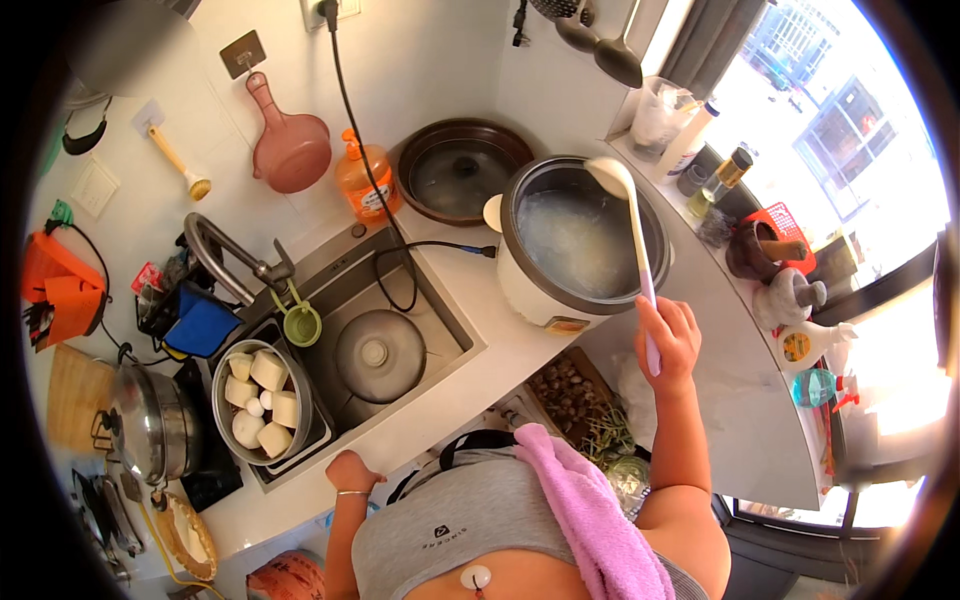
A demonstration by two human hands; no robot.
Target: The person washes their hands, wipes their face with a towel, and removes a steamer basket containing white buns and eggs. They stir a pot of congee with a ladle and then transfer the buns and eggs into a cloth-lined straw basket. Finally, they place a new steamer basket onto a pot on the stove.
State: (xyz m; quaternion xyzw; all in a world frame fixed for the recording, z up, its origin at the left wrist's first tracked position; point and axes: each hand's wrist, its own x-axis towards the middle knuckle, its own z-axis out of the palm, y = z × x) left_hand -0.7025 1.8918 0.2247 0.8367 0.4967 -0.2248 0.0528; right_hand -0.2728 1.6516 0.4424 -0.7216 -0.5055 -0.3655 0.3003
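Head view: one long-handled spoon [641, 235], held at a white cooker [535, 290]
Right hand [668, 338], fingers wrapped round the spoon's pale handle; spoon bowl near the cooker's far rim; cloudy liquid [572, 240] inside; left hand [353, 473], curled beside the counter [445, 385] edge; whether it grips anything, I cannot tell

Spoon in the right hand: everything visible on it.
The spoon is long, with a rounded cream-white bowl and a slim handle that turns pale lilac toward its lower end. It looks like smooth plastic, though that is uncertain. The right hand grips the handle low down, its end sticking out below the fist. In view it crosses the right part of the open cooker, bowl end away from the person; whether it touches the rim is unclear.
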